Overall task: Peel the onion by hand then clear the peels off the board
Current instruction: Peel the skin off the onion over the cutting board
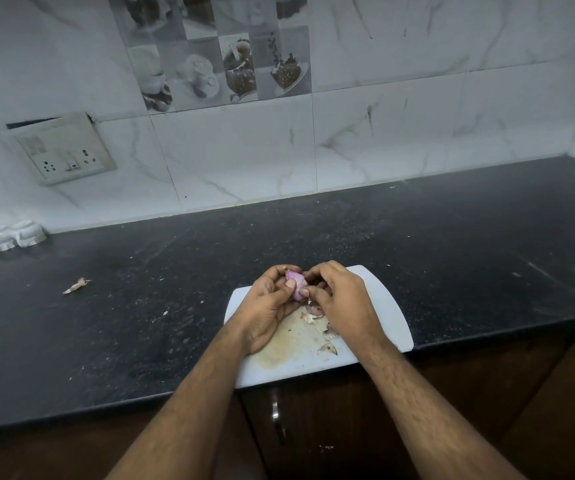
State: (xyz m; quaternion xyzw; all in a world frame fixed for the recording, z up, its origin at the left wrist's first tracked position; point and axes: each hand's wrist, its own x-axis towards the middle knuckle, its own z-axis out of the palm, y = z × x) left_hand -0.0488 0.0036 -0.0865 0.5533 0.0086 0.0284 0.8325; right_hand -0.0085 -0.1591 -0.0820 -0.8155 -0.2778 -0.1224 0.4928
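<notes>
Low center of the frame, the left hand [272, 303] cups one purple onion [297, 285] while the right hand [338, 299] pinches its skin. Beneath, about four peels [312, 315] litter one white board [379, 299]; a fifth scrap [77, 285] lies at left on the counter [452, 244]

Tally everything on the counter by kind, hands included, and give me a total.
Hands: 2, the left hand and the right hand
Onion: 1, held in both hands
Cutting board: 1
Peel clusters on the board: 3
Stray peel on the counter: 1
White holder by the wall: 1
Total: 9
</notes>
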